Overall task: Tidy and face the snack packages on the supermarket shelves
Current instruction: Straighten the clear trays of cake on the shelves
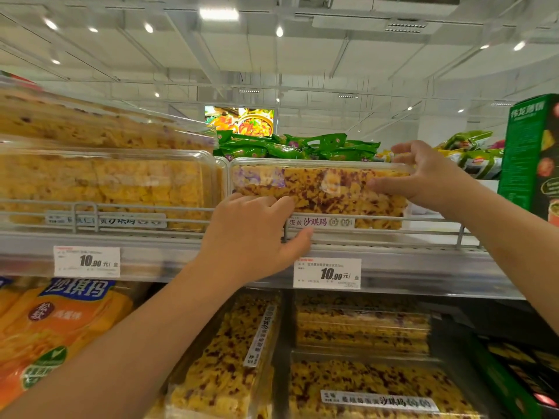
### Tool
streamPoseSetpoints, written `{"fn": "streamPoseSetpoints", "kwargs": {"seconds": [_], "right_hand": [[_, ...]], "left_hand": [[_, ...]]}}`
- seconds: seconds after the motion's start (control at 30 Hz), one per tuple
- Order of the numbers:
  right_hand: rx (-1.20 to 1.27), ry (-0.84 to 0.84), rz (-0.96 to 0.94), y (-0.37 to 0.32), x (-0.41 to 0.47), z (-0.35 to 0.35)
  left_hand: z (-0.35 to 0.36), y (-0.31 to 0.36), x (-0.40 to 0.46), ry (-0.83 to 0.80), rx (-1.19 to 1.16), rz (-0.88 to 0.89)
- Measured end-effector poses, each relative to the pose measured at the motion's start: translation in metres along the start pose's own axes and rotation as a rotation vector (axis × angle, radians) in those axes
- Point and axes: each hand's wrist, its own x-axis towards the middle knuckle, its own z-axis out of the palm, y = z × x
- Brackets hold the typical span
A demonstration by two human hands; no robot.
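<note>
Two hands bracket clear sachima box [317, 192] on upper shelf [181, 258] behind wire rail: left hand [254, 237] curled at its lower-left front corner, right hand [423, 173] spread, gripping right end; long axis runs left-right, approx. parallel w/ shelf edge.

I see a clear snack box [317, 189] of yellow, purple-flecked cake, upright on the top shelf [393, 261], label facing out
</note>
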Motion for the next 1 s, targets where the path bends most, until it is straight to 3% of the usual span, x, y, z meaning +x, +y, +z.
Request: {"fn": "streamPoseSetpoints", "kwargs": {"seconds": [0.13,0.27,0.5,0.7,0.77,0.87,0.93,1.0], "right_hand": [[-0.281,0.219,-0.296,-0.011,-0.008,0.006],[-0.428,0.197,-0.462,-0.042,-0.016,0.033],[-0.351,0.120,-0.585,-0.121,-0.012,0.092],[-0.213,0.066,-0.594,-0.200,0.018,0.144],[-0.165,0.039,-0.542,-0.223,0.032,0.161],[-0.200,-0.040,-0.482,-0.244,0.045,0.184],[-0.313,-0.088,-0.467,-0.251,0.047,0.196],[-0.402,-0.104,-0.464,-0.255,0.045,0.203]], "left_hand": [[-0.002,0.000,-0.001,-0.017,0.006,-0.006],[-0.012,-0.005,-0.011,-0.087,-0.104,-0.005],[-0.090,-0.047,-0.026,0.056,-0.078,0.062],[-0.163,-0.137,-0.031,0.252,0.107,-0.071],[-0.176,-0.167,-0.037,0.278,0.147,-0.213],[-0.179,-0.199,-0.038,0.188,0.056,-0.624],[-0.173,-0.209,-0.035,0.103,-0.247,-0.971],[-0.167,-0.214,-0.034,0.075,-0.639,-1.180]]}}
